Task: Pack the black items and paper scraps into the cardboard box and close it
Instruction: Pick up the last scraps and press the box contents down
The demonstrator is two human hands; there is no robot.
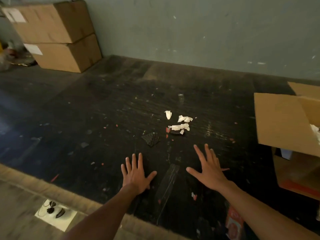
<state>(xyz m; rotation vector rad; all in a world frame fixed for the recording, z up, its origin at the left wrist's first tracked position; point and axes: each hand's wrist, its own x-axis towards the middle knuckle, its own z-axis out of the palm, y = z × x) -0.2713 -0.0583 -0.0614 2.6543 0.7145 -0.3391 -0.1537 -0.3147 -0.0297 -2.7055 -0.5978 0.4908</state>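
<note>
Several white paper scraps lie in a small cluster on the dark table top. A small black block sits under the nearest scrap, and a black textured square piece lies just left of it. An open cardboard box stands at the right edge, its flaps up and something white inside. My left hand and my right hand are spread flat, fingers apart, near the table's front, below the scraps and holding nothing.
Two closed cardboard boxes are stacked at the back left against the grey wall. A long dark strip lies between my hands. A red-printed packet lies near my right forearm. Small debris dots the table.
</note>
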